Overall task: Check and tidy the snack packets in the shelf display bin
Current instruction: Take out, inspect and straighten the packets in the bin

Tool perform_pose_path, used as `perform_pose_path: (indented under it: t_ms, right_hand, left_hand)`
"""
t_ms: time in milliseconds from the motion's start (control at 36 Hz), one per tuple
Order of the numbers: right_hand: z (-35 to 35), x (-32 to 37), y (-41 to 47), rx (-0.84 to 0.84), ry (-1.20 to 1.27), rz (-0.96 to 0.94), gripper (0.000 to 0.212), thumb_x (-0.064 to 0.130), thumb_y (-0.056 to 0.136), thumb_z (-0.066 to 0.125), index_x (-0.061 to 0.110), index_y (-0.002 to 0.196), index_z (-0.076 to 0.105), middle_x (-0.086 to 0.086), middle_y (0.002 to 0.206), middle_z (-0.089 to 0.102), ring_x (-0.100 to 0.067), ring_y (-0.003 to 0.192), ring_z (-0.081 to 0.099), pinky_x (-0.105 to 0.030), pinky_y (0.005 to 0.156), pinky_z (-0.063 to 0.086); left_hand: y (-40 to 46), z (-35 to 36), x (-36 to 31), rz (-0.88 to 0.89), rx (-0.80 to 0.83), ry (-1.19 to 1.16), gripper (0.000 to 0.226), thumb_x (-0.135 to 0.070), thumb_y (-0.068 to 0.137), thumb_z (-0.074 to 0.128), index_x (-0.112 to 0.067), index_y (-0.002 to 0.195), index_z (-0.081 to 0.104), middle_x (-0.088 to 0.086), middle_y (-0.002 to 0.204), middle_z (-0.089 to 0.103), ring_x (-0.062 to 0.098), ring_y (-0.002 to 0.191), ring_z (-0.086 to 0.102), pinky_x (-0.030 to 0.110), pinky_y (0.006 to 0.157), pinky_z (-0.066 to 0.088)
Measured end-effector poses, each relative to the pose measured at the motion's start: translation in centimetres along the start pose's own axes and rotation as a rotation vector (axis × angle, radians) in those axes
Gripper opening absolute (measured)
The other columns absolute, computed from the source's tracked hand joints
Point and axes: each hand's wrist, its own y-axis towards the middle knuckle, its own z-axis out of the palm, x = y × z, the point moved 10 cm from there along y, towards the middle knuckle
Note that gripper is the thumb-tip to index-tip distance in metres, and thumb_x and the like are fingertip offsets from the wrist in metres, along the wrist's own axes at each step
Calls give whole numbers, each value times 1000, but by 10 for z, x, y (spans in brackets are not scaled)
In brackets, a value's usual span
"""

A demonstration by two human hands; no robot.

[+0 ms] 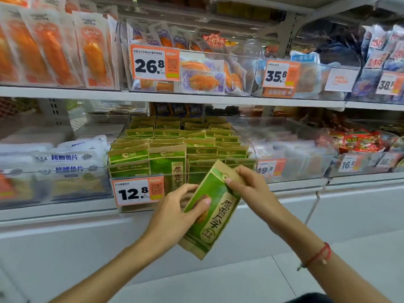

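A green and brown snack packet is held tilted in front of the clear display bin on the lower shelf. My left hand grips its lower left side, thumb across the front. My right hand pinches its top right corner. Inside the bin stand several rows of the same green packets, upright and packed close. An orange price tag reading 12.8 hangs on the bin's front left.
White fish-slice packets fill the bin to the left. A clear bin with pale packets sits to the right, red packets beyond it. The upper shelf carries orange snack packs and price tags. White cabinet fronts lie below.
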Motion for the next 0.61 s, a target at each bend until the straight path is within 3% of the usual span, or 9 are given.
perform_pose_path:
  t_ms: [111, 194, 250, 389, 500, 611]
  right_hand:
    - [9, -30, -5, 10, 191, 149, 3, 10, 91, 64, 11, 92, 61, -4, 87, 65, -3, 71, 62, -14, 61, 49]
    - [13, -46, -11, -13, 363, 276, 16, 14, 91, 64, 8, 105, 59, -10, 98, 71, -9, 76, 69, -20, 66, 57]
    - [16, -49, -15, 24, 337, 310, 17, 23, 94, 61, 8, 103, 61, -8, 93, 73, -7, 76, 69, -23, 70, 57]
    - [7, -50, -17, -40, 228, 243, 17, 26, 94, 61, 11, 89, 69, -11, 88, 74, -11, 77, 64, -22, 70, 55]
    - [-3, -43, -15, -123, 213, 161, 13, 21, 92, 64, 14, 83, 70, -19, 87, 73, -9, 68, 59, -13, 58, 46]
    - [-6, -40, -13, -140, 229, 134, 13, 18, 92, 64, 14, 81, 70, -6, 74, 71, 3, 56, 60, -9, 54, 44]
  left_hand:
    - [-7, 16, 30, -183, 77, -265, 22, -29, 85, 70, -28, 106, 64, -9, 102, 73, -3, 84, 69, 9, 63, 49]
    - [-13, 22, 38, -243, 69, -386, 21, -30, 89, 66, -26, 109, 63, -8, 98, 76, 1, 86, 71, 9, 60, 50]
    - [-16, 23, 40, -262, 52, -409, 24, -30, 89, 66, -24, 112, 61, -7, 100, 76, 4, 89, 71, 13, 64, 52]
    - [-17, 25, 39, -269, 74, -369, 27, -34, 87, 66, -26, 113, 61, -7, 105, 74, 4, 92, 70, 17, 71, 54]
    - [-14, 25, 33, -241, 118, -317, 30, -42, 87, 61, -24, 111, 67, -9, 100, 75, 3, 90, 70, 17, 72, 53]
    - [-14, 28, 32, -245, 159, -327, 29, -42, 90, 58, -24, 110, 69, -11, 96, 76, 2, 89, 71, 19, 73, 51]
